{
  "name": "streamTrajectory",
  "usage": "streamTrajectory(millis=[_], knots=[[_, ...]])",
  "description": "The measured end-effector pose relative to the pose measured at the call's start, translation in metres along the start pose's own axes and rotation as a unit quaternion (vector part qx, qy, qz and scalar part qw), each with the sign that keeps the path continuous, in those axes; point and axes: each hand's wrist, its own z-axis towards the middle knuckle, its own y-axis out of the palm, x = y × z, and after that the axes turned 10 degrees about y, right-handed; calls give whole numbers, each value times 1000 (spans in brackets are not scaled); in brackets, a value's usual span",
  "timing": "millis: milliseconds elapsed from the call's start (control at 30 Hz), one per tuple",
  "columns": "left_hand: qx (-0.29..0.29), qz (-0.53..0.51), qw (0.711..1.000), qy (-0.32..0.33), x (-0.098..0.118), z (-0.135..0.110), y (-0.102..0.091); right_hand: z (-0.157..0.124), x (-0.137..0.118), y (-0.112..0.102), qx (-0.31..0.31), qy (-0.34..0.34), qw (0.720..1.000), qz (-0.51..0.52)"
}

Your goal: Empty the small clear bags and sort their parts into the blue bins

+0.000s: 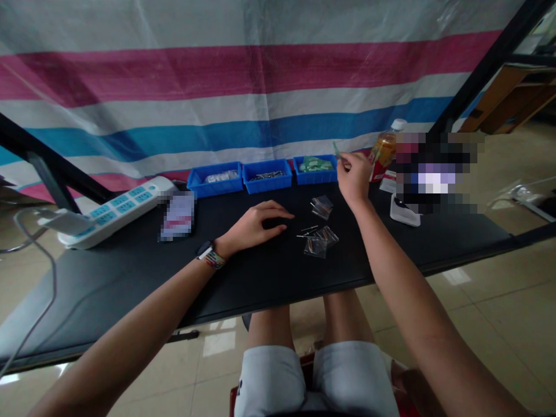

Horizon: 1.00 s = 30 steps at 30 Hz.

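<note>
My right hand [354, 174] is raised beside the right blue bin, its fingers pinched on a small green packet [336, 150]. That bin [315, 177] holds more green packets [317, 164]. My left hand [260, 223] rests on the black table with fingers apart and nothing in them. To its right lie small clear bags [321, 207] and, closer to me, more clear bags [316, 248] with thin parts inside. A few loose metal pins or screws [308, 230] lie between the two groups.
The middle blue bin [268, 184] holds thin metal pieces, the left blue bin [215, 187] whitish plastic ones. A power strip [124, 211] and a phone [178, 215] stand left. On the right are a drink bottle [384, 147] and a white case [405, 214]. A striped sheet [260, 75] hangs behind.
</note>
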Motion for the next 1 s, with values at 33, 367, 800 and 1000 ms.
streamTrajectory(millis=[33, 367, 800, 1000], knots=[[-19, 4, 1000, 21, 2, 1, 2, 0, 4, 0, -10, -16, 999, -50], [-53, 86, 992, 69, 20, 6, 23, -8, 0, 14, 8, -72, 989, -132], [84, -127, 987, -52, 19, 7, 15, -42, -36, 23, -91, -179, 976, 85], [175, -261, 943, -110, 7, 8, 7, -58, -45, 27, -170, -236, 946, 141]])
